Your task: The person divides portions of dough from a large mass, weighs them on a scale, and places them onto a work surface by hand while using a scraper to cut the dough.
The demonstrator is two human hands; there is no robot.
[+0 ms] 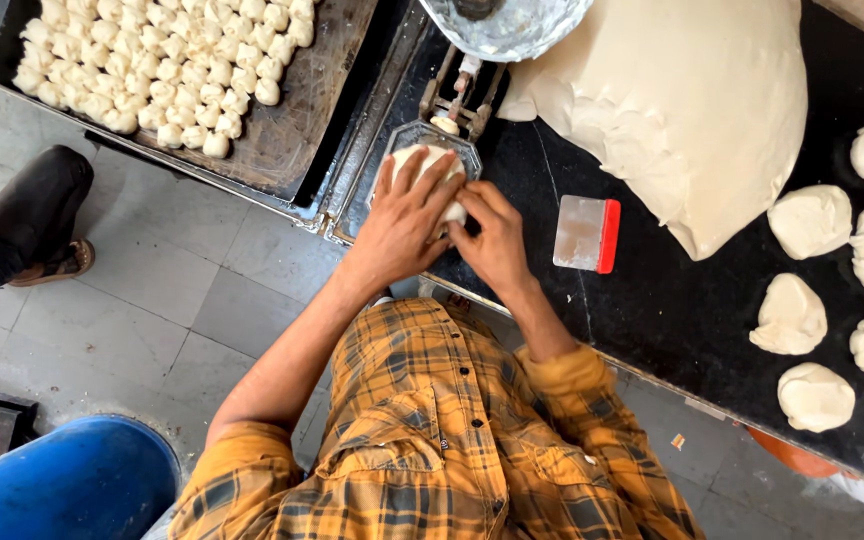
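My left hand (407, 215) lies flat over a pale lump of dough (422, 160) that rests on the small metal tray (404, 133) of a dough machine. My right hand (492, 235) presses against the same lump from the right side, fingers curled on it. Both hands cover most of the dough, so only its top edge shows. Just right of my right hand a scraper with a red handle (587, 233) lies on the black counter (652, 300).
A big mass of dough (692, 100) sits at the back of the counter, with several portioned lumps (812, 222) on the right. A dark tray (302, 110) holds many small dough balls (162, 65) at upper left. Another person's leg (22, 220) and a blue barrel (72, 485) are at left.
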